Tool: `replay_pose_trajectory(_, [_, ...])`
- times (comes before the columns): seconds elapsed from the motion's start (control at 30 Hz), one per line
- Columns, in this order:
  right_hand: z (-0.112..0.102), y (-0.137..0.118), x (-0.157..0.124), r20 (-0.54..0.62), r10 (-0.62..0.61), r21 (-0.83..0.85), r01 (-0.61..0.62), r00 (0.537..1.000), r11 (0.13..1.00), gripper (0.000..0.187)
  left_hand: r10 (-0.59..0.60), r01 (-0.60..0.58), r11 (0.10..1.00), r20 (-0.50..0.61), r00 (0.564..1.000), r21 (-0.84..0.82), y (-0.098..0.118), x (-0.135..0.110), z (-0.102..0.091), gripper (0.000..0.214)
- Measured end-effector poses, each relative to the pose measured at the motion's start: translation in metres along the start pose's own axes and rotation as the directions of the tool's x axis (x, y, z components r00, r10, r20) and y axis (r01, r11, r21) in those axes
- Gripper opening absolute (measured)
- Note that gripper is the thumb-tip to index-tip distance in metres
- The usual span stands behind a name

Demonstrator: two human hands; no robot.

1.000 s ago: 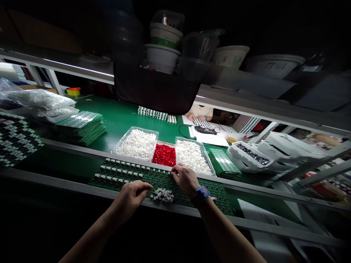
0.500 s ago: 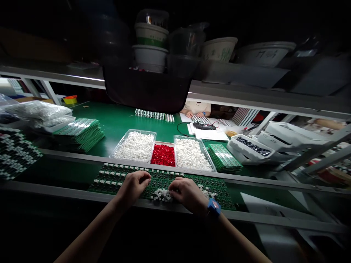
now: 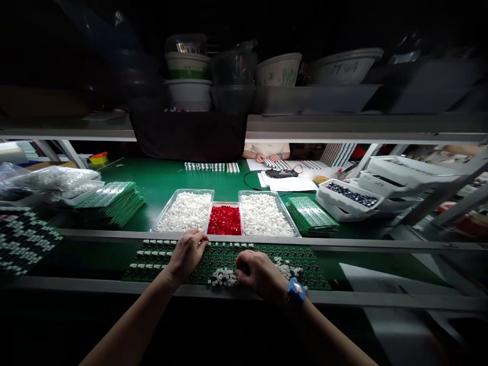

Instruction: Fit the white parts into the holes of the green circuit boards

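A dark green circuit board panel (image 3: 224, 256) lies on the near bench, with rows of small white connectors along its far side. My left hand (image 3: 186, 254) rests on the panel's far left part, fingertips together at the board; anything between them is hidden. My right hand (image 3: 257, 272) is curled on the panel next to a loose heap of white connectors (image 3: 224, 277), its fingers touching the heap's right side. A smaller scatter of connectors (image 3: 284, 268) lies just past my right wrist. A blue watch (image 3: 296, 291) sits on my right wrist.
Beyond a metal rail stand clear trays of white parts (image 3: 185, 211) (image 3: 265, 216) with a red-filled tray (image 3: 224, 221) between them. Stacked green boards (image 3: 110, 203) (image 3: 310, 216) flank them. White bins (image 3: 351, 195) stand right. A co-worker (image 3: 267, 150) sits opposite, beneath a shelf of bowls (image 3: 278, 71).
The view has turned level and dropped. My right hand has moved down from the panel's far edge to the connector heap. My left hand has shifted slightly toward the far edge.
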State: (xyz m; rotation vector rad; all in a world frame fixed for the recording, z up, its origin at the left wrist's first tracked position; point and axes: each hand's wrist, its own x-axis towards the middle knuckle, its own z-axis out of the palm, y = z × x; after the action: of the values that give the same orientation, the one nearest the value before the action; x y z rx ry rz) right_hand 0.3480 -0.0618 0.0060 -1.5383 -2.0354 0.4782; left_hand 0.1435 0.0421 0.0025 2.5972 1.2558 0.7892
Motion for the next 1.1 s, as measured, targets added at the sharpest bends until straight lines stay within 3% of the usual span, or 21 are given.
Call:
replay_pose_trajectory(0.43, [-0.001, 0.017, -0.004, -0.105, -0.008, 0.084, 0.017, 0.994, 0.996, 0.011, 0.063, -0.065, 0.997, 0.044, 0.997, 0.051, 0.001, 0.004, 0.001, 0.015])
replay_pose_trajectory(0.6, [-0.007, 0.015, -0.003, -0.123, -0.007, 0.087, 0.018, 0.992, 0.996, 0.015, 0.035, -0.035, 0.999, 0.036, 0.999, -0.015, 0.009, -0.006, -0.009, 0.01])
replay_pose_trajectory(0.7, [-0.007, 0.018, 0.002, -0.128, 0.03, 0.125, -0.013, 0.991, 0.992, 0.017, 0.011, 0.013, 0.99, 0.169, 0.986, -0.143, 0.017, -0.02, -0.021, 0.008])
replay_pose_trajectory(0.8, [-0.006, 0.021, 0.01, -0.154, 0.082, 0.139, -0.06, 0.985, 0.988, 0.017, 0.017, 0.067, 0.974, 0.368, 0.93, -0.215, 0.025, -0.035, -0.029, 0.004])
replay_pose_trajectory(0.87, [-0.005, 0.022, 0.017, -0.173, 0.107, 0.145, -0.083, 0.979, 0.986, 0.012, -0.007, 0.099, 0.975, 0.42, 0.908, -0.198, 0.028, -0.044, -0.028, 0.004])
replay_pose_trajectory(1.1, [0.001, 0.015, 0.045, -0.151, 0.099, 0.002, -0.099, 0.984, 0.995, 0.005, -0.04, 0.109, 0.97, 0.302, 0.952, -0.216, 0.034, -0.059, -0.017, 0.01])
